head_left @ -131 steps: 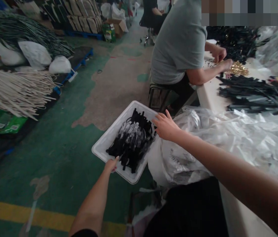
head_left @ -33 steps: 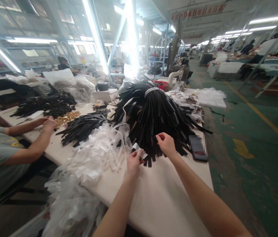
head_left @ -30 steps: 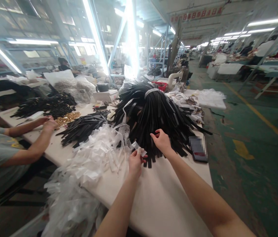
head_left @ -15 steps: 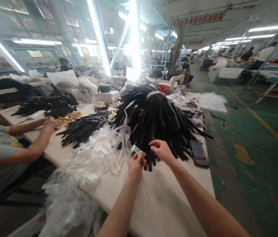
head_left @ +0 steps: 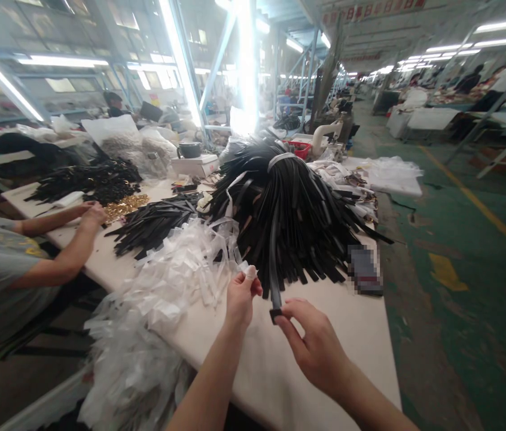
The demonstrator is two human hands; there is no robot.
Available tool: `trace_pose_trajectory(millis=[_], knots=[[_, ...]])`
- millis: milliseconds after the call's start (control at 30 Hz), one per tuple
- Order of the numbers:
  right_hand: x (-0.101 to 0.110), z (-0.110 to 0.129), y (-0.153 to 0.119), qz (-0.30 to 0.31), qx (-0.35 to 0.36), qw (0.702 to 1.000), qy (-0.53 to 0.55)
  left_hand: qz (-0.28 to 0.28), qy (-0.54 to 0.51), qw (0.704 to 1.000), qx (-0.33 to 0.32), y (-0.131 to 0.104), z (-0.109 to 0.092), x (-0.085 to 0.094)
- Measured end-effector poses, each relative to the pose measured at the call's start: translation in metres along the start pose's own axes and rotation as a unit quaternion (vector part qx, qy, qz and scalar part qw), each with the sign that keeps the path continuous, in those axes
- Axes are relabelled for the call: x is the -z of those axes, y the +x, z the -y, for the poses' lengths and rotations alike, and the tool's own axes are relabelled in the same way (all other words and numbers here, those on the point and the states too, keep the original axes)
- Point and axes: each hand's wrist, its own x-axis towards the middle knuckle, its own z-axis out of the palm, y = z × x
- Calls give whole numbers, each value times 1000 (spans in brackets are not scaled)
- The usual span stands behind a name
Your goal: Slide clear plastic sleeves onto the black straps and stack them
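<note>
A large bundle of black strips (head_left: 298, 221), tied near its top with a pale band (head_left: 281, 157), fans out over the pale table (head_left: 307, 371). My right hand (head_left: 313, 335) pinches the end of one black strip (head_left: 275, 287), drawn toward me from the bundle. Just left of it, my left hand (head_left: 243, 296) is closed on a small whitish translucent strip (head_left: 244, 267), with thumb and fingers pressed together. A heap of white translucent strips (head_left: 176, 275) lies left of my left hand.
At the left, a person's hands (head_left: 91, 214) work beside gold pieces (head_left: 125, 206). A smaller black strip pile (head_left: 158, 224) lies behind the white heap. A phone (head_left: 365, 269) rests at the right edge. A cup (head_left: 189, 149) stands on a white box (head_left: 195, 165).
My right hand has moved down toward me and taken hold of a black strip's end, pulling it out from the bundle. My left hand has shifted slightly left, still holding the whitish strip.
</note>
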Motion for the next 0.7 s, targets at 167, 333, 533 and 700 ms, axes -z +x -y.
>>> trace_pose_trajectory(millis=[167,333,533,700], knots=[[17,19,-3,58,-37,996,54,19,-4,1000,-5,-8,-6,0],[12,35,-14,246,-153,913,287,49,-50,998,6,-17,-15,3],[-46,-35,18,-76,-260,927,261,99,-8,995,-16,-30,-18,-2],[-56,-49,26,-111,-225,931,264,111,2,994,9,-37,-17,-5]])
